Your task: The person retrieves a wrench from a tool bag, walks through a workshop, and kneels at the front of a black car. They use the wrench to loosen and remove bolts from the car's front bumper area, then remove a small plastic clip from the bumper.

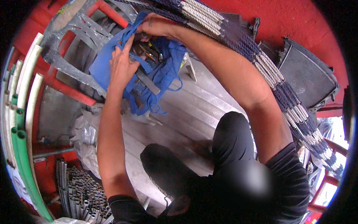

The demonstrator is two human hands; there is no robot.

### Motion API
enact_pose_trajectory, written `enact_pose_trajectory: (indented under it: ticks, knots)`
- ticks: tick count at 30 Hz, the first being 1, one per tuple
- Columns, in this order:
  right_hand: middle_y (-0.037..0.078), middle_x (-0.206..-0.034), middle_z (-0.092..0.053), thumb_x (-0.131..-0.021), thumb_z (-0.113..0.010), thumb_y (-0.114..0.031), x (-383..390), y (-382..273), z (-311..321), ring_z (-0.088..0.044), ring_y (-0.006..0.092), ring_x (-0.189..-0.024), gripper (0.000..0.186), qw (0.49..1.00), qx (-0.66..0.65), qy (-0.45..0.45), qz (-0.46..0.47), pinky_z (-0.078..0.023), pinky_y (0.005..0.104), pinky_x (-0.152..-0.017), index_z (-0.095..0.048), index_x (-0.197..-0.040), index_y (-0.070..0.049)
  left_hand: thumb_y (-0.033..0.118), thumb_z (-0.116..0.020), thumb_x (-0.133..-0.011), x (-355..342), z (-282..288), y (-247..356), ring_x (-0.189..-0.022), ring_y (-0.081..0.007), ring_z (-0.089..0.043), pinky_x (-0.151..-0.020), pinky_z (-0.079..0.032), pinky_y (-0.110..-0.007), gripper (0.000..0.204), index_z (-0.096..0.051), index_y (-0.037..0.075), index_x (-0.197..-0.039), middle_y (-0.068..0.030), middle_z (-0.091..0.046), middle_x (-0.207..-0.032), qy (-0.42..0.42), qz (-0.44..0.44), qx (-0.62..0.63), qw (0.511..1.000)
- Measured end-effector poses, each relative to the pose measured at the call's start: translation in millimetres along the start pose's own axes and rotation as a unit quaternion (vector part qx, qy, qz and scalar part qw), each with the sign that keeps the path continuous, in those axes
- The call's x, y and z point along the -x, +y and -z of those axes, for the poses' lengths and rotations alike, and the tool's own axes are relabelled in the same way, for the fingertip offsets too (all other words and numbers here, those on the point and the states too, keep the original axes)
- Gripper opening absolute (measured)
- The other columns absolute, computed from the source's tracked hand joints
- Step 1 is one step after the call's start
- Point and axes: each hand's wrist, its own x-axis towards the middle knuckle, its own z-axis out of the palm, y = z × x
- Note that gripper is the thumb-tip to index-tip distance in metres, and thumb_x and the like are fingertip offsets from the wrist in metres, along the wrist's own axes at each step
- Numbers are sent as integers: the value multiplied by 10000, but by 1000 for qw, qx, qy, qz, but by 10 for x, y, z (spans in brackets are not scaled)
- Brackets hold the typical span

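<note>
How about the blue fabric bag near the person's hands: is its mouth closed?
No, the mouth of the blue fabric bag gapes open, showing mixed small items inside.

Red wall (pixel 294 18) — pale ridged floor (pixel 209 97) — grey plastic chair (pixel 71 28).

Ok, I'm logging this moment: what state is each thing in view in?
Blue bag: open, mixed items inside
Left hand: on bag's left side
Right hand: at bag's far rim
Gray chair: stained
Clear plastic: crumpled
Green tubes: open-ended
Striped ropes: bunched together
Radiator: untouched
</note>
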Motion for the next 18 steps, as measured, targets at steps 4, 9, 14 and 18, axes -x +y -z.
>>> enact_pose_trajectory:
  ticks: [4, 9, 14, 18]
  knots:
    - [107, -1031, -777, -898, -706, -225, 39, 9, -27, -742, 201, -920, 331, 986, -90, -110, -89, -564, 354, -911, -768, -1070, 51, 88, -750, -789, -206, -148, -95, -1131, -498, -578, -975, -478, -532, 674, -585, 152, -1439, -301, -595, -1226, 28, 4, 60, 998]
    - [156, -1145, -742, -881, -636, -113, 75, 149, 75, -709, 320, -1097, 275, 942, 282, -10, 181, -548, 423, -964, -759, -1106, -15, 29, -697, -766, -259, -213, -229, -1089, -492, -582, -959, -476, -527, 465, -678, 74, -1228, -287, -635, -1115, 30, -2, 55, 998]
    - [180, -1179, -711, -834, -650, -84, 106, 254, 220, -680, 394, -1116, 369, 882, 440, -13, 170, -552, 465, -963, -744, -1190, -101, -3, -639, -756, -102, -100, -188, -1080, -487, -584, -958, -478, -531, 439, -685, 60, -1188, -263, -639, -1197, -15, -19, 44, 999]
    - [201, -1104, -734, -835, -713, -180, 172, 397, 102, -700, 425, -1047, 447, 848, 517, -94, 61, -564, 498, -915, -695, -1276, -107, 22, -638, -766, -12, -91, -166, -1149, -480, -579, -1011, -480, -521, 497, -701, 115, -1251, -272, -600, -1330, -27, -58, 6, 998]
